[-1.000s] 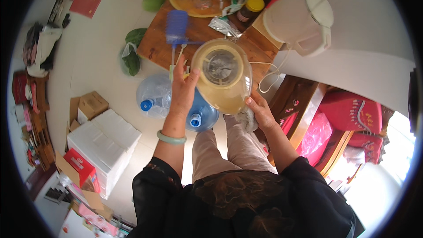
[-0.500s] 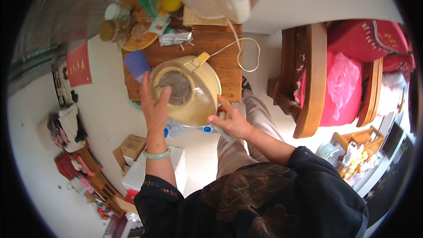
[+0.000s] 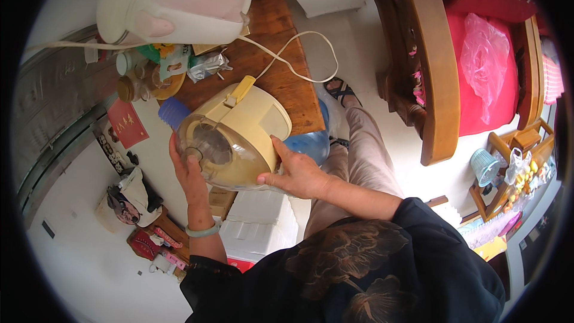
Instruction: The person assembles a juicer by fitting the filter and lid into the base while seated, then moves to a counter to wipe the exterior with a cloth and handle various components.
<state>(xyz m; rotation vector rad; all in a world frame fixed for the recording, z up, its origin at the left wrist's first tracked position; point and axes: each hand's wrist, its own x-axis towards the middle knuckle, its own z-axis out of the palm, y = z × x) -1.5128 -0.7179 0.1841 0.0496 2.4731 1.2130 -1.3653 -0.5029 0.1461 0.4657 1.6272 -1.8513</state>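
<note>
A rounded cream juicer-like appliance (image 3: 254,113) leans toward me at the near edge of the wooden table. Its clear lid (image 3: 239,158) faces me, with a round grey-looking opening, and a yellow latch (image 3: 241,90) sticks up on top. My left hand (image 3: 192,176), with a pale bangle on the wrist, holds the left side of the lid, thumb over its front. Gripping the lower right, my right hand (image 3: 299,173) has its thumb at the lid's rim and a finger against the cream body. Its other fingers are partly hidden.
The wooden table (image 3: 278,30) carries a pink-and-white kettle (image 3: 188,3), a white cord (image 3: 299,78), jars (image 3: 127,88) and a silver packet (image 3: 207,66). Left of the appliance is a blue plastic comb-shaped piece (image 3: 173,112). Below are white boxes (image 3: 257,221) and a blue water bottle (image 3: 311,143).
The appliance has tipped, its clear lid turning toward me and its cream side coming into view. Both hands have closed in on it. My view has shifted, so the kettle shows larger.
</note>
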